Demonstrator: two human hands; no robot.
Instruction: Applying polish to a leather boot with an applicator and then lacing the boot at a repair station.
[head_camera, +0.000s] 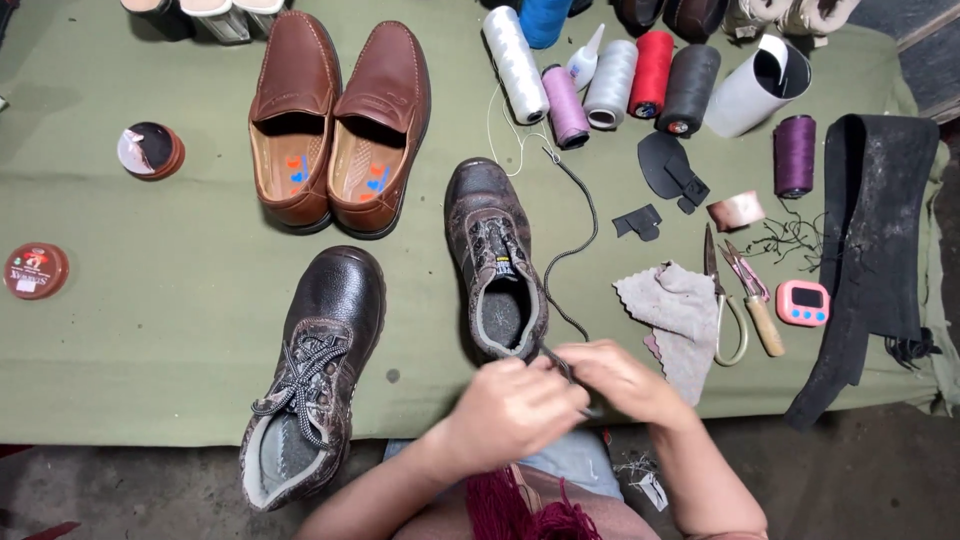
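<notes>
The left hand (512, 408) and right hand (622, 380) are brought together just below the heel of the unlaced boot (495, 262), fingers pinched narrow on the end of the dark lace (578, 215), evidently to steady it. Beyond the boot's toe, the lace is seen trailing up toward the thread spools (600, 75).

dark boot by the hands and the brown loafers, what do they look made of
The dark unlaced work boot looks like pebbled leather, scuffed and dull, its grain worn pale in patches. The pair of brown slip-on loafers look like smooth leather with a soft sheen, though synthetic cannot be ruled out.
</notes>
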